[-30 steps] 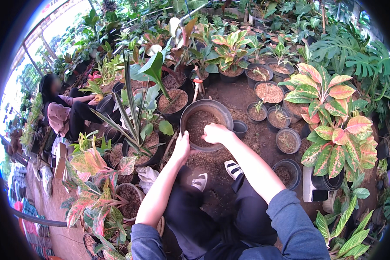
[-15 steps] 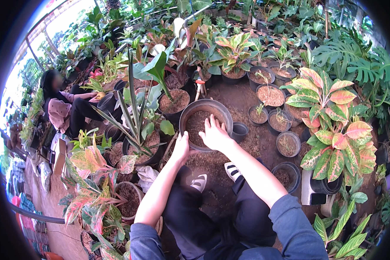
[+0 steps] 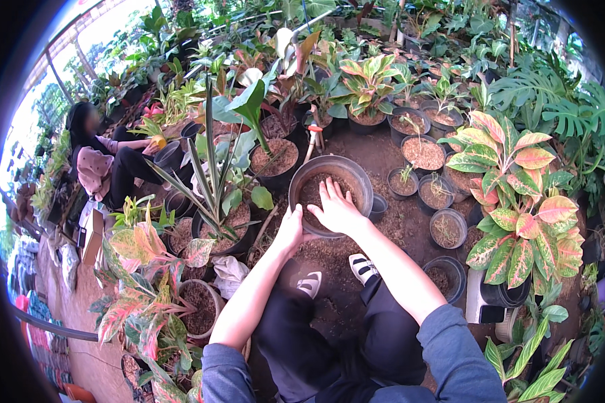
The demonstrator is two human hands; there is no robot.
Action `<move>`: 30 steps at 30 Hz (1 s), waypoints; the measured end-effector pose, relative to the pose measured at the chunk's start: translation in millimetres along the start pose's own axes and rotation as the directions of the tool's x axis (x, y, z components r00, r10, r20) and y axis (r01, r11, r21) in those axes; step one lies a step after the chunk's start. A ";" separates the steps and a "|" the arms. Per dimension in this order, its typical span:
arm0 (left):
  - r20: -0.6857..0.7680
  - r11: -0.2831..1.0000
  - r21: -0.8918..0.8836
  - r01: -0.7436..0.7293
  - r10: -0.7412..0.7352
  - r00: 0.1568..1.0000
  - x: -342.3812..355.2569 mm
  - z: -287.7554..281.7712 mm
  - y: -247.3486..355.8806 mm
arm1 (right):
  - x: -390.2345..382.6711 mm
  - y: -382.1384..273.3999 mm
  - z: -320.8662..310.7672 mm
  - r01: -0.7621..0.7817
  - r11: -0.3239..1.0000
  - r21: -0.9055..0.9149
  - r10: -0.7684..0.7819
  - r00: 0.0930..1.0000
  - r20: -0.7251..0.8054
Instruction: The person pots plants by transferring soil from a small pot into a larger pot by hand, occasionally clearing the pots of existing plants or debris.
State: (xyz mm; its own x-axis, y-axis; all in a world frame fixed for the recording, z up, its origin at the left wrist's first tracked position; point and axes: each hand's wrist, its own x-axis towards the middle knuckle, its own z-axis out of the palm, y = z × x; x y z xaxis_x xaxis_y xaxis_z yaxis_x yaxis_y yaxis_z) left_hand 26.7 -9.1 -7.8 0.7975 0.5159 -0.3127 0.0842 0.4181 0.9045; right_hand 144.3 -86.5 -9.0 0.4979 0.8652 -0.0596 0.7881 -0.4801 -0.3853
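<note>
A round dark plastic pot (image 3: 363,188), with brown soil (image 3: 310,193) in its bottom, is held tilted toward me above the ground, in front of my feet. My left hand (image 3: 293,232) grips its near left side, thumb at the rim and fingers underneath. My right hand (image 3: 338,211) reaches over the near rim into the pot, fingers spread and laid on the soil. Its fingertips point away from me. Just right of the pot, a small black pot (image 3: 378,207) stands on the ground, partly hidden by the bigger one.
Several small pots with seedlings (image 3: 445,230) stand to the right, beside a large pink-and-green leafy plant (image 3: 517,215). A black pot of soil (image 3: 456,272) is near my right forearm. A spiky-leaved plant (image 3: 212,181) grows at left. Another person (image 3: 94,164) sits far left, handling a pot.
The pot and my left hand have shifted slightly right. My right hand's fingers now lie nearer the pot's middle. At far left, the other person's hand has risen a little.
</note>
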 end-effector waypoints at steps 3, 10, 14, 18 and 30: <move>0.002 0.999 0.040 -0.012 0.012 1.000 3.4 -5.1 -3.4 | 0.4 -2.1 -3.4 0.045 0.997 0.055 -0.045 0.999 -0.009; 0.040 1.000 0.001 -0.014 0.014 0.999 11.5 -4.9 -10.3 | -1.9 3.1 -1.6 0.175 0.985 0.015 -0.175 0.984 0.016; 0.022 1.000 0.011 -0.018 0.018 1.000 10.9 0.6 -8.8 | -3.8 5.3 -2.7 0.259 0.966 0.003 -0.259 0.966 0.015; 0.013 1.000 0.004 0.024 -0.024 1.000 13.5 1.4 -8.8 | -4.6 7.2 0.6 0.220 0.966 -0.137 -0.226 0.974 -0.024; -0.028 0.999 0.045 -0.021 0.022 0.999 9.8 2.6 -5.9 | -6.3 19.6 -3.4 -0.068 0.998 -0.002 0.068 0.998 -0.006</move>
State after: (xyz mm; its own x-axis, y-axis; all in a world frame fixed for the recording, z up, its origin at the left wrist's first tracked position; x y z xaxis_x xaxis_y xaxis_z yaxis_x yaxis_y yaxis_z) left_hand 35.5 -8.4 -15.4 0.7819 0.5462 -0.3004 0.0939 0.3733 0.9230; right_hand 157.9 -101.8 -13.1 0.5522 0.8298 -0.0801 0.7532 -0.5378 -0.3788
